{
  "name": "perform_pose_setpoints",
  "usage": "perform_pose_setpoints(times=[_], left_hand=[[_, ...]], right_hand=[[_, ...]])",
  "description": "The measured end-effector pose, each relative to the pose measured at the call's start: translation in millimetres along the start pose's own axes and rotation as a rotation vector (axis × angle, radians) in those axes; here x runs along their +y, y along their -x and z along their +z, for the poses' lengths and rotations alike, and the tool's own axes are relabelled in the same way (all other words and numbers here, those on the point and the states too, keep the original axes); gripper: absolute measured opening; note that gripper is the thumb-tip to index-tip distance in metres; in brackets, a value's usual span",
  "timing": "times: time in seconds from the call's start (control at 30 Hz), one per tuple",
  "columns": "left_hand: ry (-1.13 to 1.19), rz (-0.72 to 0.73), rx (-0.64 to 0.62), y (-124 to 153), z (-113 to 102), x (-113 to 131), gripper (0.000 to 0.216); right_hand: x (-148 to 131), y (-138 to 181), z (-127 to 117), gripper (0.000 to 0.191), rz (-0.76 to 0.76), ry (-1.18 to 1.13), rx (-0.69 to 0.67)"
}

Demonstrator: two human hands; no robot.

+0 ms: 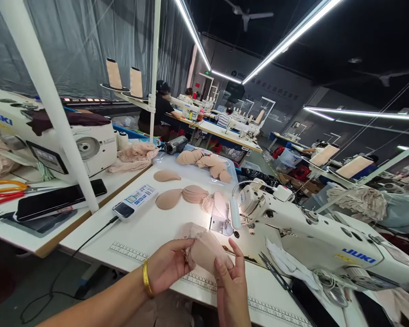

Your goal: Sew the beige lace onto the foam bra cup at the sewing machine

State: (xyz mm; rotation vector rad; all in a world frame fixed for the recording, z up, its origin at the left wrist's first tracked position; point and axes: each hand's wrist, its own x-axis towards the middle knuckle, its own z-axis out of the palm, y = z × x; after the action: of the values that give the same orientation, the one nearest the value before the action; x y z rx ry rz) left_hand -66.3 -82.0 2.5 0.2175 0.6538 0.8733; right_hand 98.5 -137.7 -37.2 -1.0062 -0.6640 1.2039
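Note:
Both my hands hold one beige padded bra cup (204,250) above the front of the white sewing table (146,227). My left hand (168,265), with a gold bangle on its wrist, grips the cup's left side, where lace fabric hangs. My right hand (230,284) pinches the cup's right edge between thumb and fingers. The white Juki sewing machine (313,238) stands just right of my hands, its needle area (233,222) a little beyond the cup.
Loose beige cups lie in piles (191,194) and further back (207,162). A control box (134,201) with a cable, a black phone (59,200), scissors (7,190) and another Juki machine (54,136) are at left. Other people sit at machines behind.

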Motion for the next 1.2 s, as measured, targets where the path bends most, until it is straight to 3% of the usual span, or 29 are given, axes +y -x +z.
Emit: perform_pose_setpoints(times=[0.07, 0.13, 0.27, 0.33, 0.6, 0.83, 1.03, 1.2], left_hand=[[0.143, -0.067, 0.023, 0, 0, -3, 0.016], [0.197, -0.003, 0.015, 0, 2, -8, 0.020], [-0.010, 0.209, -0.001, -1, 11, -14, 0.026], [-0.110, 0.234, 0.010, -3, 14, -15, 0.034], [0.010, 0.027, 0.020, -13, 20, -18, 0.020], [-0.071, 0.147, -0.039, -16, 22, -24, 0.044], [-0.099, 0.143, -0.036, -16, 22, -24, 0.042], [-0.102, 0.056, -0.049, -14, 28, -21, 0.041]], right_hand=[[3, -2, -4, 0.095, -0.054, 0.032, 0.031], [12, 2, -4, 0.091, -0.102, 0.086, 0.050], [22, 16, 2, 0.094, -0.118, 0.139, 0.023], [16, 17, 5, 0.099, -0.090, 0.090, 0.003], [-14, -4, -1, 0.090, 0.016, -0.039, 0.039], [-4, -3, -4, 0.096, -0.019, 0.008, 0.041], [-5, -5, -6, 0.098, -0.023, 0.001, 0.025], [-11, -5, -7, 0.099, 0.006, -0.001, 0.019]])
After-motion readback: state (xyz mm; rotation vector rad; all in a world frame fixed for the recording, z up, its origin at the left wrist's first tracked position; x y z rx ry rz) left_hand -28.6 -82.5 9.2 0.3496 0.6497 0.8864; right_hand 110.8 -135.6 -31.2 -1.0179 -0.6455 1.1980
